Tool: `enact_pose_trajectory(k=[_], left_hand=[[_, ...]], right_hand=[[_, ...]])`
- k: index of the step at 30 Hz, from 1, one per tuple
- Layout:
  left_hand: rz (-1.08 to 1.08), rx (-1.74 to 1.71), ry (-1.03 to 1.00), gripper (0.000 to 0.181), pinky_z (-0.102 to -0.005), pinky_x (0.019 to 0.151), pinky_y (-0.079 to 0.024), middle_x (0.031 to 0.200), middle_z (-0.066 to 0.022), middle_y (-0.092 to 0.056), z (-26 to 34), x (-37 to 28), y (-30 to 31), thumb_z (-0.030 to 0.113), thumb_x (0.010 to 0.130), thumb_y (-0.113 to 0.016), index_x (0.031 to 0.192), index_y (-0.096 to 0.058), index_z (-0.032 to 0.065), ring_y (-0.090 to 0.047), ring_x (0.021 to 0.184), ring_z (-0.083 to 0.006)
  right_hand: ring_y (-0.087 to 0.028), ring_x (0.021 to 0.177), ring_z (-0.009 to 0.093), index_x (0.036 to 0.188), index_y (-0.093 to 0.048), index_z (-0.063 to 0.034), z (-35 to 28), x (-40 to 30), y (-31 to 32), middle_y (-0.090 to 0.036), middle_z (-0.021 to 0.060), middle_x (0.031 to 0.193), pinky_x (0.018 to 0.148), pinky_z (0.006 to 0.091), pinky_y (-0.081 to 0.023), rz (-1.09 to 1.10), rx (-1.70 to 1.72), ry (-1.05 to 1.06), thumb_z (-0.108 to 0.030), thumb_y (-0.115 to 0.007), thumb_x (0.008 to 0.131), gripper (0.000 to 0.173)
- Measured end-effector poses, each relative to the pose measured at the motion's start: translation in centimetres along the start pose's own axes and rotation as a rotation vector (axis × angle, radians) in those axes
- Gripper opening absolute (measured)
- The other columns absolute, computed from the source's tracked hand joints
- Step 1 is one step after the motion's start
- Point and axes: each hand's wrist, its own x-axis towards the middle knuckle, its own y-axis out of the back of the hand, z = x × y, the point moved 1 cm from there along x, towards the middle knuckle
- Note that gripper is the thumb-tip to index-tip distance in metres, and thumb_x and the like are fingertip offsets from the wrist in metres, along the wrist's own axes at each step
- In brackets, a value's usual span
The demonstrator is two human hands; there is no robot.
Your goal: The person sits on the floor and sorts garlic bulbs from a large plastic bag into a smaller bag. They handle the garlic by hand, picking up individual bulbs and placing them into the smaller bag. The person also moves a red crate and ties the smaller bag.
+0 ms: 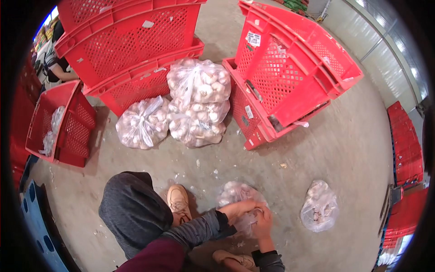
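Note:
Both my hands are at the gathered neck of a clear plastic bag of garlic bulbs (234, 193) on the concrete floor in front of my shoes. My left hand (242, 209) reaches across the bag from the left, its fingers closed on the plastic. On the right side, my right hand (263, 222) grips the same plastic with bent fingers. Beyond them, a knotted garlic bag (142, 124) lies beside two stacked ones, the upper bag (200, 81) resting on the lower bag (198, 125). Another plastic bag (319, 207), with some bulbs inside, lies to the right.
Red crates stand stacked at the upper left (136, 40) and upper right (272, 74). A smaller red crate (76, 125) holds plastic at the left. A blue pallet (44, 231) lies lower left. Another person's arm (61, 73) shows at the upper left. Peel scraps dot the floor.

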Motion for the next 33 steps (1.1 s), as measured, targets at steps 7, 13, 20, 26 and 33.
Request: enact_pose_trajectory(k=[7,13,20,26,33], left_hand=[[0.273,0.788,-0.684,0.010,-0.0298,0.067,-0.044,0.084,-0.0061,-0.058,-1.8,0.9,3.6,0.010,0.079,-0.051,0.086,-0.056,0.0063,-0.056,0.076,-0.0176],[0.353,-0.514,0.012,0.013,-0.0410,0.054,-0.044,0.064,-0.0156,-0.056,-1.3,8.0,13.9,0.016,0.071,-0.059,0.074,-0.058,0.0036,-0.054,0.058,-0.0335],[0.403,1.135,-0.316,0.026,-0.0446,0.073,-0.045,0.093,-0.0204,-0.060,0.1,6.9,7.7,0.025,0.079,-0.058,0.097,-0.057,0.0053,-0.058,0.086,-0.0346],[-0.004,2.022,-0.564,0.054,-0.0431,0.070,-0.046,0.081,-0.0176,-0.059,-8.1,1.2,2.2,0.010,0.077,-0.050,0.130,-0.043,0.0073,-0.058,0.077,-0.0335],[0.091,1.597,-0.164,0.051,-0.0444,0.076,-0.048,0.095,-0.0154,-0.066,-1.9,-1.7,-2.3,0.012,0.070,-0.057,0.120,-0.052,0.0086,-0.063,0.089,-0.0323]], right_hand=[[-0.048,0.095,0.035,0.096,-0.060,0.0000,-1.9,-2.7,-2.5,-0.054,0.0165,0.098,0.081,0.0445,-0.036,0.107,-0.118,-0.261,-0.014,-0.055,0.081,0.021],[-0.049,0.088,0.036,0.088,-0.060,-0.0002,-5.4,-8.7,-5.2,-0.054,0.0163,0.090,0.080,0.0467,-0.034,-0.008,0.012,-0.627,-0.019,-0.052,0.086,0.020],[-0.054,0.057,0.030,0.079,-0.060,-0.0023,-2.4,-13.4,-5.0,-0.055,0.0156,0.062,0.055,0.0390,-0.043,-0.096,0.535,-0.884,-0.023,-0.043,0.092,0.030],[-0.057,0.072,0.028,0.084,-0.058,-0.0020,-1.6,-14.9,-7.8,-0.059,0.0172,0.079,0.063,0.0412,-0.045,-0.089,0.899,-1.013,-0.024,-0.055,0.082,0.022],[-0.059,0.076,0.038,0.094,-0.058,-0.0037,2.4,-18.4,1.0,-0.060,0.0202,0.078,0.072,0.0453,-0.046,0.266,-0.004,-0.435,-0.034,-0.057,0.082,0.033]])
